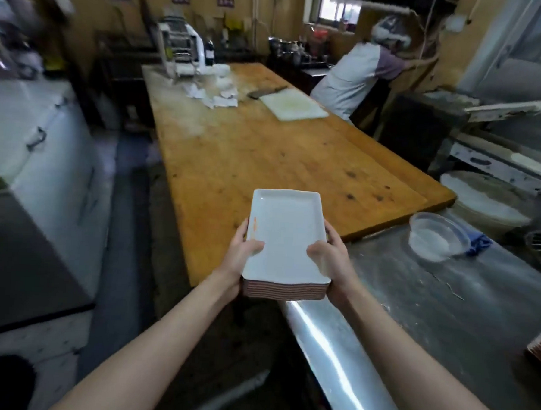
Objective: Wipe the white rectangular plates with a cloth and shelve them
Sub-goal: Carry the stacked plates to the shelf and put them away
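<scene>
Wood table (265, 160) w/ cutting board (294, 109), cleaver (265, 92), paper scraps (217, 97).

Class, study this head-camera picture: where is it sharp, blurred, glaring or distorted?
Head view: the stack of plates held by the left hand and right hand is sharpest; the white cabinet is blurred; glare streaks the steel counter; the wooden table looks stretched by wide-angle distortion.

Cutting board (294, 107) and cleaver (265, 92) lay on the wooden table (265, 160); a clear bowl (436, 237) occupied the steel counter (445, 308).
</scene>
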Tool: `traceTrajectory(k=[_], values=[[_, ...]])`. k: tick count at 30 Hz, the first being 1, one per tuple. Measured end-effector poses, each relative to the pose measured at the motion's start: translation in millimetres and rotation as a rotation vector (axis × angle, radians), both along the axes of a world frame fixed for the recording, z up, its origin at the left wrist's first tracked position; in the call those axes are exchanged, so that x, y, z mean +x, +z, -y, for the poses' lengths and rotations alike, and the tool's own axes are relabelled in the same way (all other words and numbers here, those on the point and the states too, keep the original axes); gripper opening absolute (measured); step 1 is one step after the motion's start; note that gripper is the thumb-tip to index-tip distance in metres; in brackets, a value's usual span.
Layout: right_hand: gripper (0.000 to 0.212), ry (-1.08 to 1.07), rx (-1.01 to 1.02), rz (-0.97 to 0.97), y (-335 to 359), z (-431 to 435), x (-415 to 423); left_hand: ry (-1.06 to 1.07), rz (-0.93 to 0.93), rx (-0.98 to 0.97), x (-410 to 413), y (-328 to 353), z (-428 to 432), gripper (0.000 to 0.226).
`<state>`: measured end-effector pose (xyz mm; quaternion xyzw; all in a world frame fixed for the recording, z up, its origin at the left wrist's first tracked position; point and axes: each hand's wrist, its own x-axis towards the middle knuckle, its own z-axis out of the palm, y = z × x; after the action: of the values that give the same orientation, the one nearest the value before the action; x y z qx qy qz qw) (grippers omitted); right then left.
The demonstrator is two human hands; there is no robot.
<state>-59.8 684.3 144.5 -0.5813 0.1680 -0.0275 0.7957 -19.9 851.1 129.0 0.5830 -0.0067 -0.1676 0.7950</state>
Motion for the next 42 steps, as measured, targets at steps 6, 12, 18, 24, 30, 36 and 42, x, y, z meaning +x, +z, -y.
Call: traceTrajectory(k=[6,12,18,24,30,36,42], values=[[0.074,0.199,-0.034,-0.033,0,-122,66,0.158,-0.008,-0.004,33,10,-130,0.064],[0.07,0.356,0.001,-0.045,-5,-215,128,0.297,0.009,0.021,72,11,-226,0.056],[0.064,0.468,-0.033,-0.053,-19,-287,217,0.394,-0.001,0.075,141,3,-299,0.053],[0.065,0.525,-0.049,-0.023,-23,-351,334,0.479,-0.007,0.093,243,0,-358,0.051],[0.064,0.556,-0.035,0.038,-3,-406,448,0.564,-0.009,0.112,353,16,-410,0.058],[0.066,0.56,-0.013,0.024,3,-445,549,0.57,-0.025,0.081,456,22,-449,0.049],[0.071,0.491,-0.012,-0.039,-5,-485,667,0.514,-0.068,0.063,585,8,-491,0.064]])
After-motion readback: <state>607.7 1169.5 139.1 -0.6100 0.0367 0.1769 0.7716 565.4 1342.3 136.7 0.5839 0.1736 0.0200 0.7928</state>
